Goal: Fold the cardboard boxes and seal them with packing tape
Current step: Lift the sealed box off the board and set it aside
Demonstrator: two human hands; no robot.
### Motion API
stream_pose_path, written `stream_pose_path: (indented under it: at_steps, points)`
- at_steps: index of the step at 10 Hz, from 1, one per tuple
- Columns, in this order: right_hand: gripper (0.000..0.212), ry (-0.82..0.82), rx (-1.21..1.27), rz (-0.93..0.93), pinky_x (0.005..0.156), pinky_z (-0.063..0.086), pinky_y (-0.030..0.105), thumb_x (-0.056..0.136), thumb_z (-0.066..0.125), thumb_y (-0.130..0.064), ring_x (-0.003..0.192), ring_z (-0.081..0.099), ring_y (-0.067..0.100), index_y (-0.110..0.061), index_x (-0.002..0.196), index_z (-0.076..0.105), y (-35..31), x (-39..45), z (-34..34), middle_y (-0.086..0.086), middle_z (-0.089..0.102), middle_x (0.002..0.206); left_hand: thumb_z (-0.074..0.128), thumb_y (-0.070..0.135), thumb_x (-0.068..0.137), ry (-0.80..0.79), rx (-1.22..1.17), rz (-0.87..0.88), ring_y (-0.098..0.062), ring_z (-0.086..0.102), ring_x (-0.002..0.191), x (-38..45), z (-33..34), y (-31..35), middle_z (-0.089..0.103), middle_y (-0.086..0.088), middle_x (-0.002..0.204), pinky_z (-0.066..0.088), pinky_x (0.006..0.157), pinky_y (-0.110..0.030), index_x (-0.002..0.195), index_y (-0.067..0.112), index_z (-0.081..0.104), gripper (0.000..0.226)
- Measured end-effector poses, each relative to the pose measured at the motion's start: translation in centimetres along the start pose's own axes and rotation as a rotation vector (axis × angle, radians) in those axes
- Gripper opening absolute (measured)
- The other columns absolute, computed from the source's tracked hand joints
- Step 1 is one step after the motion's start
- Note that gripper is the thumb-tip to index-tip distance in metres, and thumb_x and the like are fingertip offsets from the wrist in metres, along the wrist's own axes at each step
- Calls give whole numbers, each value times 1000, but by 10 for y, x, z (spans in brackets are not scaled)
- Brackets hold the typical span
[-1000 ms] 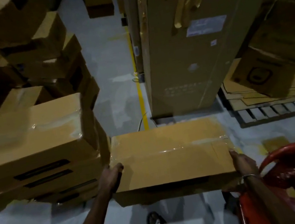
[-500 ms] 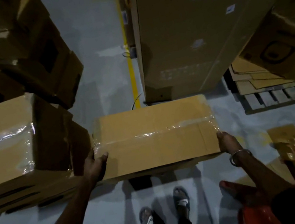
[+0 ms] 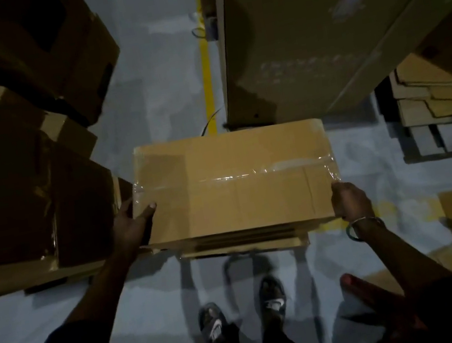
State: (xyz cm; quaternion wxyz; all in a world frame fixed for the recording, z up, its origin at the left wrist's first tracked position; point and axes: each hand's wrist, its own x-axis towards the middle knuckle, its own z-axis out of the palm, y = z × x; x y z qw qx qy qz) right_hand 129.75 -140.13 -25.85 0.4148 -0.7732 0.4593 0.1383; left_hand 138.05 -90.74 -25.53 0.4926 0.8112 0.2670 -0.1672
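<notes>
A closed brown cardboard box [image 3: 232, 182] is held above the grey floor in the middle of the view. A strip of clear packing tape [image 3: 234, 175] runs across its top from left to right. My left hand [image 3: 132, 227] grips the box's near left corner, thumb on top. My right hand [image 3: 349, 199] grips the near right corner, fingers curled over the edge; a bangle sits on that wrist. My two feet stand below the box.
A stack of taped cardboard boxes [image 3: 22, 207] rises at the left, touching the held box's left side. A tall carton [image 3: 314, 28] stands behind. A pallet with flat cardboard [image 3: 435, 116] lies at the right. A red chair [image 3: 373, 296] is at the lower right. A yellow floor line [image 3: 204, 63] runs away ahead.
The box has risen from the floor in both hands and come closer to me. The view has tilted down, showing my feet; the red chair has slid to the lower right edge.
</notes>
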Motion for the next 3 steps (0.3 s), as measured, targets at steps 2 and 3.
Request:
stream_pose_path:
  at_steps: [2, 3]
  points:
    - [66, -17, -135, 52, 91, 47, 41, 87, 69, -66, 113, 62, 38, -9, 119, 60, -22, -39, -5, 19, 65, 118, 79, 35, 92, -13, 146, 49, -32, 64, 120, -39, -12, 15, 66, -6, 136, 54, 100, -58, 146, 27, 49, 62]
    - [81, -12, -279, 42, 97, 50, 47, 86, 72, -62, 124, 58, 44, -1, 135, 51, -27, -54, -12, 25, 60, 137, 72, 18, 98, -30, 129, 76, -33, 61, 125, -77, -20, 35, 61, -12, 142, 53, 101, -54, 151, 18, 46, 59]
